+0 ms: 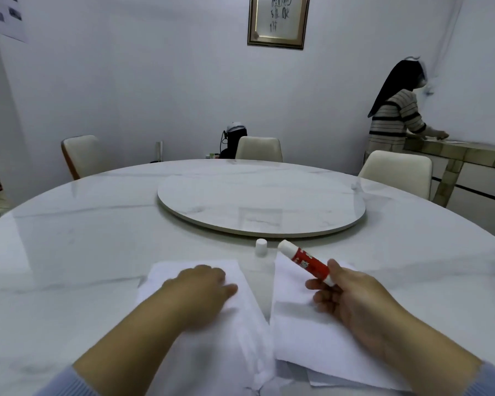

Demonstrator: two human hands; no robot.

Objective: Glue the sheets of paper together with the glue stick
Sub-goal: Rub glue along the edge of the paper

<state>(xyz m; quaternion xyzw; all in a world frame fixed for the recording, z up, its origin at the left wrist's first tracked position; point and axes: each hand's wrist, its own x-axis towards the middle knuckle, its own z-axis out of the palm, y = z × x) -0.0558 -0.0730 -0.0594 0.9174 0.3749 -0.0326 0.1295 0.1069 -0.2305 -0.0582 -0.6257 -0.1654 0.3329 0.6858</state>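
Two white sheets of paper lie side by side on the marble table in front of me, with a narrow wedge of table between them. My left hand (200,290) presses flat on the left sheet (235,338). My right hand (352,298) grips the base of a red and white glue stick (303,260) above the right sheet (300,335); the stick is uncapped and its white tip points up and to the left. The white cap (261,247) stands upright on the table just beyond the gap between the sheets.
A round marble turntable (260,207) fills the table's middle, right behind the cap. Cream chairs (397,170) stand around the far edge. Another person (395,115) works at a sideboard (463,155) at the back right.
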